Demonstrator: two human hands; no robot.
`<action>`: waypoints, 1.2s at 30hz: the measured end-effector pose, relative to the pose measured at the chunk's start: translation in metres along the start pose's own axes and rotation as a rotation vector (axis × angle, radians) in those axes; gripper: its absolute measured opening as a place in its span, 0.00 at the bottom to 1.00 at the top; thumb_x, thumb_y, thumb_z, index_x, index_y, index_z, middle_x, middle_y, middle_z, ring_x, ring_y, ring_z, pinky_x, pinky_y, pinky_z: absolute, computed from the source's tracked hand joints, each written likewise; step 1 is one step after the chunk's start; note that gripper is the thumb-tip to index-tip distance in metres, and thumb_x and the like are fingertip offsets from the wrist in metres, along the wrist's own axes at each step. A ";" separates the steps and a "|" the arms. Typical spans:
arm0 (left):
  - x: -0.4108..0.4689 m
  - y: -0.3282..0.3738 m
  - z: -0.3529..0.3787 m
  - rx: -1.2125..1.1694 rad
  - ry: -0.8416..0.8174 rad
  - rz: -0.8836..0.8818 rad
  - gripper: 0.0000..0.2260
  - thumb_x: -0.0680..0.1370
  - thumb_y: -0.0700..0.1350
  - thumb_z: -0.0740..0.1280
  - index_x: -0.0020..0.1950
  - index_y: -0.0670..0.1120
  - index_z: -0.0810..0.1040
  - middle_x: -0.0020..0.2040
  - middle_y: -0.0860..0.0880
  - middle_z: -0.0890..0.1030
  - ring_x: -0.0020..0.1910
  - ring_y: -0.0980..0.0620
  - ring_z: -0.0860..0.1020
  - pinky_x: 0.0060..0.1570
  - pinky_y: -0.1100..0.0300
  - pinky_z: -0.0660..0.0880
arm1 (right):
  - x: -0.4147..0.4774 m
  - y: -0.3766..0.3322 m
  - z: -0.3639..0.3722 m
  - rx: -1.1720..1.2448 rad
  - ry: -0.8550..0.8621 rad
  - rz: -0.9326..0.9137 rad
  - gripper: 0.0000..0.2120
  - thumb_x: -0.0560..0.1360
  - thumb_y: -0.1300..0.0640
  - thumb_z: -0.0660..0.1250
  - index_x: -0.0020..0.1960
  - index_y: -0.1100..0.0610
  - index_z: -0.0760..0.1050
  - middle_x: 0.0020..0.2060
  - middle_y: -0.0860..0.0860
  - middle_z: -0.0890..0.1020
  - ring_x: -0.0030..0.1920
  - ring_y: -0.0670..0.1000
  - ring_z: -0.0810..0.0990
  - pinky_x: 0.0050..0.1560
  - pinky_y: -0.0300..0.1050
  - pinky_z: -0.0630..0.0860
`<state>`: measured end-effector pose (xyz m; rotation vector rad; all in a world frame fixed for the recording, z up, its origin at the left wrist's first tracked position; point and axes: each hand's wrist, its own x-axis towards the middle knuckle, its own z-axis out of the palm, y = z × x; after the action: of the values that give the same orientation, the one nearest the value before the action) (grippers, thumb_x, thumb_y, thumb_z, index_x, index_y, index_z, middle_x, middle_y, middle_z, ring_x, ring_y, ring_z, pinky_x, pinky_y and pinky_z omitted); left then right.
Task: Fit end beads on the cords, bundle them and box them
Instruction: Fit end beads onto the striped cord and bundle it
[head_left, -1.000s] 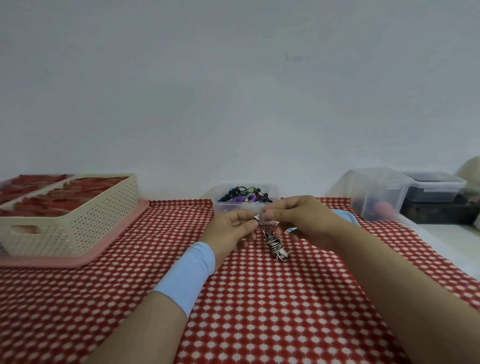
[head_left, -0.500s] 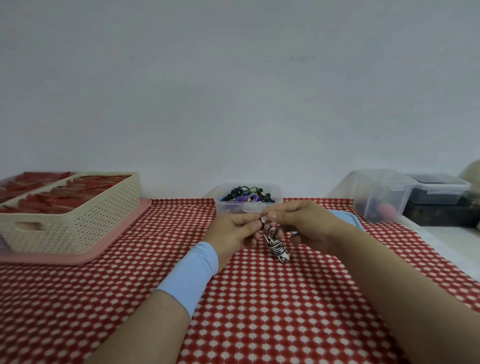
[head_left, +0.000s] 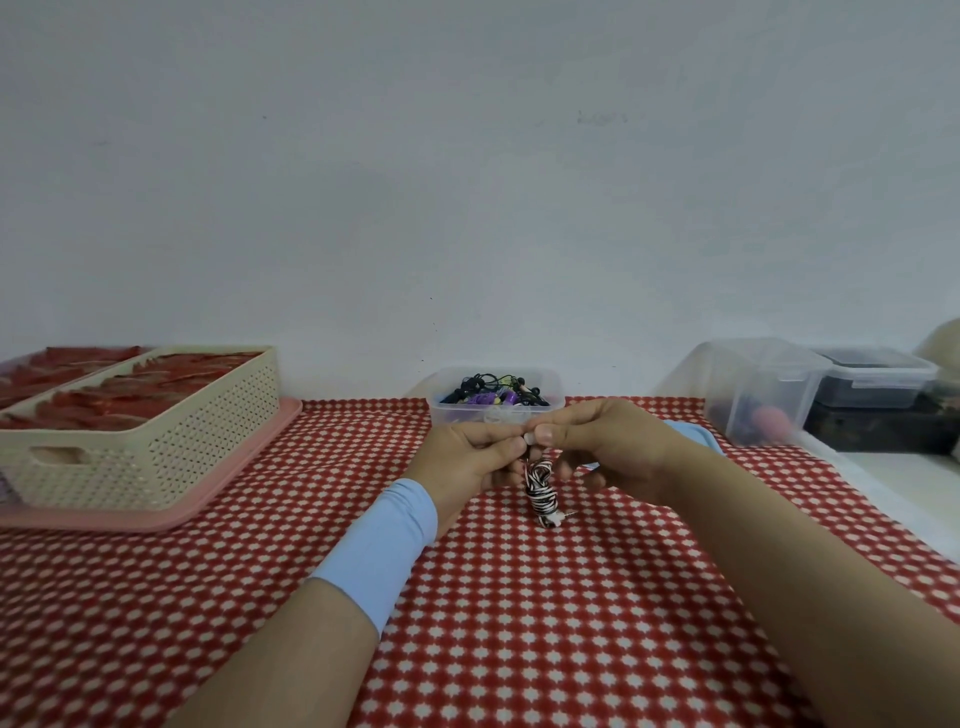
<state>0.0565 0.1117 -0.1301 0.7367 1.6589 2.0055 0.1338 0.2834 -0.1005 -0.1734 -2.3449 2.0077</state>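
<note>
Plain grey wall behind; table (head_left: 519, 623) covered in red-and-white checked cloth. Both hands meet over the middle of the table, toward its far edge.

Left hand (head_left: 467, 460): grip closed, thumb and forefinger pinching the top of the black-and-white cord (head_left: 542, 493).

Right hand (head_left: 613, 447): grip closed to a fingertip pinch on a small pale end bead (head_left: 530, 439), held against the left thumb tip at the cord's end.

The cord's wound bundle hangs below the fingers; cannot tell if its lower end touches the cloth. Clear box (head_left: 447, 421) holding dark and purple cords stands at the far edge, just behind the hands.

Handling, judged: cord light, soft, limp. Its tip may bend, so hold it close behind the tip. Bead tiny, smooth, easy to drop and roll. Bundle best taken round its wound middle.

Room: near half of table open. Cream basket (head_left: 156, 447) on a pink tray (head_left: 234, 478) fills the left edge. Clear tubs (head_left: 753, 389) and a blue lid (head_left: 698, 434) crowd the far right corner. Path to box short, unobstructed.
</note>
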 end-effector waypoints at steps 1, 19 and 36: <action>0.001 0.000 0.000 0.021 0.010 0.002 0.08 0.77 0.32 0.67 0.49 0.41 0.84 0.39 0.46 0.85 0.34 0.55 0.80 0.37 0.64 0.78 | 0.000 -0.001 0.000 -0.020 0.008 0.004 0.05 0.76 0.59 0.73 0.48 0.55 0.88 0.41 0.53 0.86 0.31 0.47 0.77 0.24 0.36 0.64; 0.005 -0.006 -0.003 0.121 0.087 0.012 0.07 0.77 0.35 0.69 0.53 0.40 0.84 0.40 0.44 0.84 0.34 0.54 0.80 0.38 0.62 0.79 | -0.001 -0.002 0.003 -0.123 0.084 -0.074 0.04 0.76 0.59 0.74 0.50 0.55 0.87 0.45 0.55 0.88 0.36 0.51 0.84 0.30 0.41 0.76; 0.002 -0.003 -0.003 -0.059 0.026 -0.177 0.04 0.79 0.38 0.68 0.49 0.40 0.82 0.36 0.46 0.81 0.30 0.54 0.77 0.30 0.65 0.77 | 0.006 0.003 0.006 -0.444 0.194 -0.325 0.04 0.72 0.61 0.78 0.43 0.53 0.88 0.35 0.49 0.87 0.31 0.47 0.81 0.32 0.38 0.77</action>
<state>0.0533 0.1110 -0.1333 0.5254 1.6118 1.9373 0.1274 0.2788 -0.1050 0.0000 -2.4615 1.2558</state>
